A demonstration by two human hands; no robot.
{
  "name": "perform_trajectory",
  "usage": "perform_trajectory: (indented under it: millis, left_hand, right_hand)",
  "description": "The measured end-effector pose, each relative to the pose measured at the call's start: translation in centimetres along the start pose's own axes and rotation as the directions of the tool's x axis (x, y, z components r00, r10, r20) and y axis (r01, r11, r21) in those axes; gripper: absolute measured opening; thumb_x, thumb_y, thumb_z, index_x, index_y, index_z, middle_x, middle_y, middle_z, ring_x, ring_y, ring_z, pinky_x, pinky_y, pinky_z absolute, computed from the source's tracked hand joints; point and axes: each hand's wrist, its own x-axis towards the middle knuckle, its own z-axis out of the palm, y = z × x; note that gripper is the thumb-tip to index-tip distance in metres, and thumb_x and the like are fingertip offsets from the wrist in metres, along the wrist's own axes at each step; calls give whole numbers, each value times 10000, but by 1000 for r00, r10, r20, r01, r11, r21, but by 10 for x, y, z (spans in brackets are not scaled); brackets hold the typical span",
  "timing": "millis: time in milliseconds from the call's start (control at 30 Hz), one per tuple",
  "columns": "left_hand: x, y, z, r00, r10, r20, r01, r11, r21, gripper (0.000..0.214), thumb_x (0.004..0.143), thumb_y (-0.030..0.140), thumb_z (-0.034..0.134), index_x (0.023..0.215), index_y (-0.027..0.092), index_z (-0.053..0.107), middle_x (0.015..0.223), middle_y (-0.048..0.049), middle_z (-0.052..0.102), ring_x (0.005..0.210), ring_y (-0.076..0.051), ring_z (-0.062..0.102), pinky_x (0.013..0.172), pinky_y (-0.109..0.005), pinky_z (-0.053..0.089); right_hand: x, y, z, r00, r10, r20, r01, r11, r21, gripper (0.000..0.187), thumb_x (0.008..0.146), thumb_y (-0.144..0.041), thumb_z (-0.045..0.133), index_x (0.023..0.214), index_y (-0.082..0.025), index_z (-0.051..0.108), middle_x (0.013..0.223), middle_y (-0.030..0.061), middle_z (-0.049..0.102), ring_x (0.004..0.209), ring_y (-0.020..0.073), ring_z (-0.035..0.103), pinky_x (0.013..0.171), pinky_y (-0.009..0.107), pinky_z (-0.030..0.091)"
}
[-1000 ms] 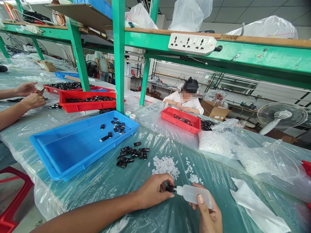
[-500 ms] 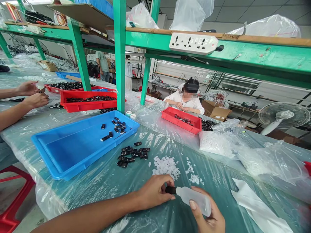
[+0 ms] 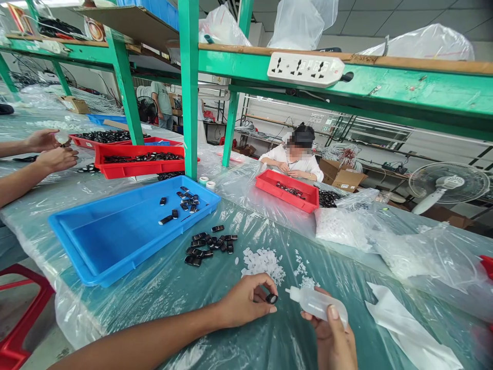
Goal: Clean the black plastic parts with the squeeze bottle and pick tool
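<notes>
Between the thumb and fingers of my left hand [image 3: 246,303] is a small black plastic piece [image 3: 271,298], its end with a pale round spot turned toward me. My right hand [image 3: 335,329] grips a translucent squeeze bottle [image 3: 321,304] lying tilted, its narrow nozzle pointing left, a short gap away from the black piece. Just beyond my hands a heap of small white pieces [image 3: 263,263] lies on the plastic-covered table [image 3: 215,339]. Several similar black pieces [image 3: 211,243] form a pile left of it.
A blue tray [image 3: 111,234] with several black pieces stands left. Red trays [image 3: 142,169] sit behind it, and another red tray [image 3: 287,191] lies before a co-worker [image 3: 295,154]. A green post [image 3: 188,92] rises mid-table. Plastic bags [image 3: 342,226] and a white sheet [image 3: 412,329] lie right.
The bottle's nozzle has moved away from the black piece, to the right and slightly up. My left hand has tilted the piece so that its end faces me.
</notes>
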Motion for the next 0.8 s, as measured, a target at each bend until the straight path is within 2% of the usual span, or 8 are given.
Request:
perform_trajectory:
  millis: [133,200,300,400,500,600,667,800]
  left_hand:
    - [0,1,1,1000,-1,16,2,999,-35,213,747,270,638,921,171,564,902,-45,595,765,-138,580,649,-232,458]
    - [0,0,2,1000,11,9,-11,999,-33,197,753,255,630,921,172,568,904,-44,595,768,-133,578,668,-235,459]
    - [0,-1,2,1000,25,3,-25,1000,-17,172,761,241,615,912,174,570,912,-48,590,766,-129,570,668,-231,455]
    - [-1,0,1,1000,25,10,-25,1000,-6,154,769,242,602,905,178,569,932,-55,583,785,-139,569,662,-234,458]
    - [-1,1,1,999,34,7,-35,999,24,163,773,261,603,912,181,577,957,-56,589,809,-149,574,673,-241,459]
    - [0,-3,2,1000,16,14,-17,1000,11,204,785,316,601,927,173,570,895,-52,614,763,-148,590,644,-240,450]
    - [2,-8,3,1000,-11,23,12,999,-31,242,784,359,606,915,161,560,785,-35,615,716,-149,603,627,-243,445]
    - [6,-19,2,998,-59,18,61,989,-133,336,742,432,645,890,144,554,741,-30,620,672,-142,609,635,-255,454]
  right_hand:
    - [5,2,-3,999,16,42,-20,995,97,433,726,-463,638,1058,-193,570,1043,48,611,707,158,601,672,323,525]
    - [8,2,-5,999,22,47,-26,997,79,430,724,-434,648,1080,-211,557,1028,38,630,785,188,624,726,354,530]
    - [14,1,-8,996,-36,76,34,999,27,411,714,-400,658,1078,-242,549,1023,23,651,936,224,614,806,388,513]
    - [22,-5,-11,991,-108,78,111,993,-33,471,686,-393,683,1108,-243,538,1099,40,635,1103,254,537,928,416,431]
    - [29,-14,-16,992,-121,38,126,982,-141,587,677,-410,693,1205,-242,502,1175,35,594,1205,257,441,1023,400,304]
    - [38,-21,-26,981,-174,-84,147,955,-257,641,633,-432,720,1206,-243,507,1212,25,568,1174,261,454,996,381,311]
    - [47,-22,-35,952,-249,-180,165,909,-382,636,616,-465,721,1182,-249,529,1236,28,554,1127,267,480,948,383,348]
    - [66,-20,-55,907,-374,-192,197,782,-591,578,643,-517,673,1130,-220,578,1123,70,618,1009,280,551,859,418,395]
